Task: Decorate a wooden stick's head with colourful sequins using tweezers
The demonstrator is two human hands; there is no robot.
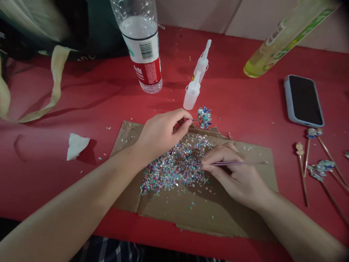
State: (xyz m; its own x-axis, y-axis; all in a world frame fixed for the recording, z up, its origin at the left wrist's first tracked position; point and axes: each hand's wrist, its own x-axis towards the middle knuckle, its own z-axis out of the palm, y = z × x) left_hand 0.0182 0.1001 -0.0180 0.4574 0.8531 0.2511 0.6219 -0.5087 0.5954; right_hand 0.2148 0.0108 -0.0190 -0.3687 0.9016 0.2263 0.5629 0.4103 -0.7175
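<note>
- On the red table [231, 98], the cardboard sheet [263, 154] is laid near the near edge.
- By the left hand [163, 129], the flower-headed stick [204, 117] is pinched by its thin stem at the sheet's far edge; it is judged light and stiff, with a fragile head, so best held by the stem.
- By the right hand [234, 171], a slim purple tool [230, 163], probably tweezers, is gripped narrowly near its tip; whether its ends are parted cannot be told.
- Across the sheet's middle, shiny flakes [171, 178] are scattered; presumably thin, slippery and nearly weightless, they would best be taken singly, by the rim.
</note>
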